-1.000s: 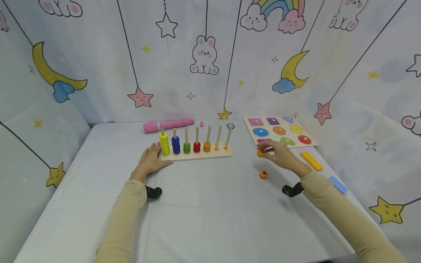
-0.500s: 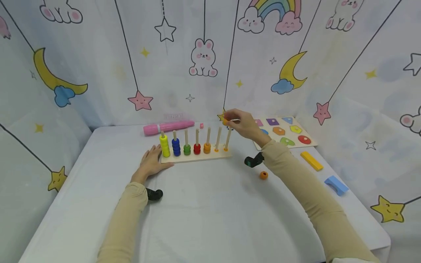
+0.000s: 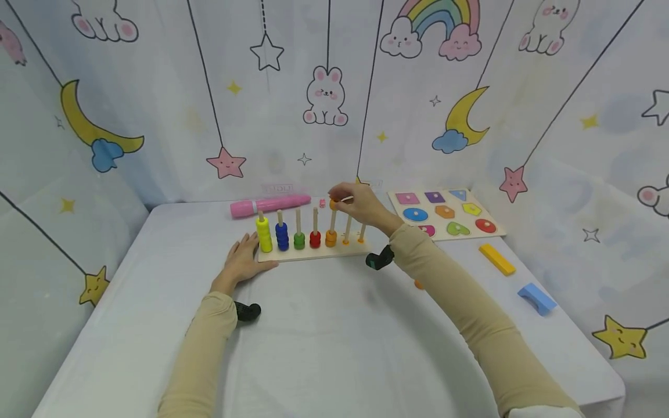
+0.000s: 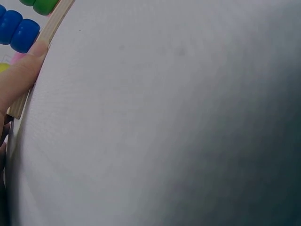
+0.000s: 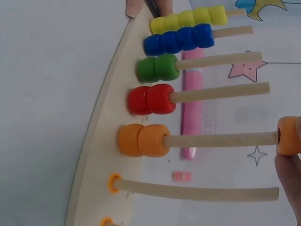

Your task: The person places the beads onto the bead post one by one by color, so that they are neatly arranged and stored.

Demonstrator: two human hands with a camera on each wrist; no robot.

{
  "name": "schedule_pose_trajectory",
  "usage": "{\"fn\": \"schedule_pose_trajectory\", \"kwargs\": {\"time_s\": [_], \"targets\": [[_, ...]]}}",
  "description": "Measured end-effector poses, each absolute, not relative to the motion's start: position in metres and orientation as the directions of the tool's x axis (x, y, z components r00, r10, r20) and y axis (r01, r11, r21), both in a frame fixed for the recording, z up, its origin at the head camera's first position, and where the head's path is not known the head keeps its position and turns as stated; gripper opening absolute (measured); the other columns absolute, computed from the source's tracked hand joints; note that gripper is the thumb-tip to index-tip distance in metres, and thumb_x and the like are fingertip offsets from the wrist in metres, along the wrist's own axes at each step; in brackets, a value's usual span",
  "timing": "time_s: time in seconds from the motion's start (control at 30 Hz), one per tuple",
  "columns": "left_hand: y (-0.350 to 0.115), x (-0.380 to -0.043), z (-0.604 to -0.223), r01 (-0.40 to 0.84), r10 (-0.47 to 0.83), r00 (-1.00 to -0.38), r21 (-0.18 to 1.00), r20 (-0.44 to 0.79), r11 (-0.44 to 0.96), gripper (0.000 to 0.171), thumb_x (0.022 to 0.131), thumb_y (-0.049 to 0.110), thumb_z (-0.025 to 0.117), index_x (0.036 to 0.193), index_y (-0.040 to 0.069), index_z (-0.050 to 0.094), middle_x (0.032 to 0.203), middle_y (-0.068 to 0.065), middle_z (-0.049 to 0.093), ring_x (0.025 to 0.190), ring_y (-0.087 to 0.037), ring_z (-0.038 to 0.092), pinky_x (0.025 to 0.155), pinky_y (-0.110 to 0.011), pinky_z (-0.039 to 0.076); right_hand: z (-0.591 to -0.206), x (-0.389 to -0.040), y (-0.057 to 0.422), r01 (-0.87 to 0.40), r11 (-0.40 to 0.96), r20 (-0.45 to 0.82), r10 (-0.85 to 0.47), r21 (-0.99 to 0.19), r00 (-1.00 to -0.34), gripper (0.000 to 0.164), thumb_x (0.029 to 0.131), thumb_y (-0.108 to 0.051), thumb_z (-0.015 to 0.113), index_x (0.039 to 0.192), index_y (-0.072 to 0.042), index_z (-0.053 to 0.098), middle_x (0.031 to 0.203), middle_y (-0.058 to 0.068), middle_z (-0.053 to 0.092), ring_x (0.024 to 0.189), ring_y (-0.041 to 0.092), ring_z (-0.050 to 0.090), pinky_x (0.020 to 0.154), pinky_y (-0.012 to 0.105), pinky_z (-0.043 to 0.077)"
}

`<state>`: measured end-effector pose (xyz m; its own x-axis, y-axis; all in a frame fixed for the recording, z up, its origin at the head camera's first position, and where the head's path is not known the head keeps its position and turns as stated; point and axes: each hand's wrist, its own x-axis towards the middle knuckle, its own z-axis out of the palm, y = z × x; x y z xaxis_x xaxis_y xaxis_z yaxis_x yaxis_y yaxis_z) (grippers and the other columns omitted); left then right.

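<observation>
A wooden bead stacker [image 3: 308, 254] stands on the table, its upright pegs carrying yellow, blue, green, red and orange beads. My left hand [image 3: 241, 261] holds the board's left end; in the left wrist view the thumb [image 4: 23, 75] lies over its front edge. My right hand [image 3: 366, 206] pinches an orange bead [image 5: 288, 136] at the tip of the peg that bears two orange beads [image 5: 145, 140]. Two bare pegs stand to the right of that one. Partly hidden by the right sleeve, another orange bead [image 3: 418, 284] lies on the table.
A shape puzzle board [image 3: 425, 204] lies at the back right, with a yellow block [image 3: 497, 259] and a blue arched block [image 3: 536, 299] in front of it. Behind the stacker are a pink marker-like stick [image 3: 270, 205] and a small pink piece [image 3: 322, 203].
My right hand has carried the orange bead from beside the puzzle board leftward to the top of the orange peg. My left hand has stayed on the board's end.
</observation>
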<state>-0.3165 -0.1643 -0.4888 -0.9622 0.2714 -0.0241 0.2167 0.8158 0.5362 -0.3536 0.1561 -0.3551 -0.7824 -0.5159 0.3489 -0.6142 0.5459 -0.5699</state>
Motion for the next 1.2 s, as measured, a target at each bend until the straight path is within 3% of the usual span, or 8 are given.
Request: {"fn": "schedule_pose_trajectory", "kwargs": {"time_s": [0.63, 1.0, 1.2], "targets": [[-0.164, -0.317, -0.489, 0.218, 0.266, -0.964, 0.529, -0.017, 0.82, 0.098, 0.08, 0.054, 0.067, 0.147, -0.002, 0.024, 0.154, -0.022, 0.015, 0.142, -0.037, 0.002, 0.114, -0.051, -0.004, -0.359, -0.353, 0.156, -0.629, 0.531, 0.37, -0.518, -0.568, -0.771, 0.028, 0.087, 0.001, 0.064, 0.115, 0.003, 0.061, 0.112, 0.018, 0.063, 0.102, 0.025, 0.061, 0.089, 0.027, 0.052], [-0.162, -0.316, -0.487, 0.207, 0.262, -0.965, 0.531, -0.028, 0.821, 0.097, 0.081, 0.054, 0.067, 0.147, -0.002, 0.024, 0.154, -0.021, 0.014, 0.142, -0.036, 0.001, 0.114, -0.05, -0.004, -0.357, -0.348, 0.166, -0.58, 0.552, 0.369, -0.452, -0.599, -0.812, 0.028, 0.089, -0.004, 0.064, 0.117, -0.002, 0.061, 0.113, 0.012, 0.065, 0.104, 0.02, 0.062, 0.091, 0.025, 0.05], [-0.163, -0.316, -0.488, 0.205, 0.259, -0.965, 0.534, -0.028, 0.821, 0.098, 0.08, 0.054, 0.067, 0.147, -0.003, 0.024, 0.154, -0.022, 0.014, 0.142, -0.037, 0.001, 0.114, -0.051, -0.005, -0.361, -0.34, 0.188, -0.59, 0.501, 0.438, -0.396, -0.634, -0.807, 0.024, 0.089, -0.004, 0.063, 0.113, -0.002, 0.063, 0.109, 0.01, 0.066, 0.102, 0.024, 0.063, 0.09, 0.029, 0.051]]}}
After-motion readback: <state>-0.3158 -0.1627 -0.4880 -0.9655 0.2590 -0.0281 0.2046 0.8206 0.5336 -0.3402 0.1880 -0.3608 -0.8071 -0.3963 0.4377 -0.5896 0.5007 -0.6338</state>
